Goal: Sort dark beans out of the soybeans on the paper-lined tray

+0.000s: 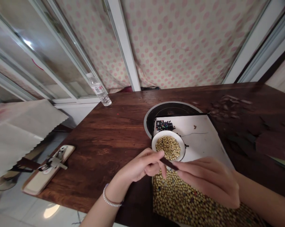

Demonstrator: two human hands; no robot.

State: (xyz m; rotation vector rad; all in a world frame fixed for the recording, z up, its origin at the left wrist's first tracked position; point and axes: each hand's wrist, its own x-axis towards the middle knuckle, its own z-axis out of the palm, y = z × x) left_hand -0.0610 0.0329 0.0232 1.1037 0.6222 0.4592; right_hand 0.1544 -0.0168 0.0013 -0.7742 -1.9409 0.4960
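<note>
My left hand (142,165) and my right hand (208,181) meet over a spread of yellow beans (187,201) mixed with small dark beads at the table's near edge. Both pinch a thin dark stick (168,163) that runs between their fingertips. Just behind it stands a small white bowl (180,138) filled with yellow beans. A little pile of dark beads (164,125) lies behind the bowl on a white sheet (203,138). A pearl bracelet circles my left wrist.
A dark wooden table (114,138) holds a round black-and-metal inset (170,108) behind the sheet, dark scraps (227,105) at the right and a plastic bottle (99,90) at its far left corner. A stool with a metal tool (48,168) stands left on the floor.
</note>
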